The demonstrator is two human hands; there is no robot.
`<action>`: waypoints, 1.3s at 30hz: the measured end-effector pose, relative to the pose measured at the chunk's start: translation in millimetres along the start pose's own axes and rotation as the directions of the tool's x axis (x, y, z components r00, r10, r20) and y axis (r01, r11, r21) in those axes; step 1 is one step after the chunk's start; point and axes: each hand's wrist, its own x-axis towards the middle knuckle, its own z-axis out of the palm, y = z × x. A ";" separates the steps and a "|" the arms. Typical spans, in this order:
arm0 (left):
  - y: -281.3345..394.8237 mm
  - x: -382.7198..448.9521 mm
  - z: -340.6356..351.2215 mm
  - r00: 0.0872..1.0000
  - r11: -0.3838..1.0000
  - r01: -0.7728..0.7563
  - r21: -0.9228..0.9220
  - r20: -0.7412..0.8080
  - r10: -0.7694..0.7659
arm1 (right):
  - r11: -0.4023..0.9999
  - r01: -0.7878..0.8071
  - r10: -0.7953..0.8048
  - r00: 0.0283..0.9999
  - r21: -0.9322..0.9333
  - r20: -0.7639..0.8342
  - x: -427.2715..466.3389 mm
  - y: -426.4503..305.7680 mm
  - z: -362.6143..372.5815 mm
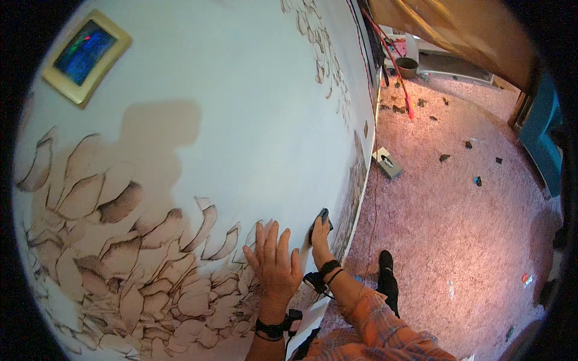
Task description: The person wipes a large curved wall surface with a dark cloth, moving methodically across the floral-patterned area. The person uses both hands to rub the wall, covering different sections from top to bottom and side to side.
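A white wall (253, 149) carries a mural of overlapping petal or leaf shapes (158, 280) in dark brown outlines and smudged shading. My left hand (275, 259) lies with its fingers spread against the wall over the right part of the drawing, holding nothing. To its right, my right hand (320, 234) presses a small dark cloth or pad (324, 214) to the wall near the patterned lower band. Both wrists wear dark bands with small black devices. More faint petal outlines (320, 45) run down the wall at the top.
Carpet (420, 216) with scattered dark crumpled scraps (444, 158) lies to the right. A tissue box (387, 163) stands near the wall's foot, beside a thin cord. Farther off are a red pole (402, 76) and a bucket (407, 67). A cream-framed panel (86, 58) hangs upper left.
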 end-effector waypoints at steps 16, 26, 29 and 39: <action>2.0 28.1 34.5 1.000 1.000 0.019 0.011 0.013 -0.019 | 0.949 -0.270 0.276 0.961 0.163 -0.014 103.8 -26.9 -4.3; 6.0 32.9 14.3 0.979 0.997 -0.014 -0.082 -0.204 -0.003 | 0.667 0.734 -0.695 0.675 -0.128 0.248 -45.6 -145.8 39.9; 4.3 38.6 -2.7 0.964 0.994 -0.059 -0.089 -0.266 0.034 | 0.628 0.764 -0.721 0.643 -0.149 0.257 -64.7 -129.8 34.4; 3.5 12.6 -46.5 0.950 0.994 -0.016 -0.105 -0.311 -0.017 | 0.657 0.749 -0.735 0.662 -0.088 0.146 -34.0 -245.1 75.3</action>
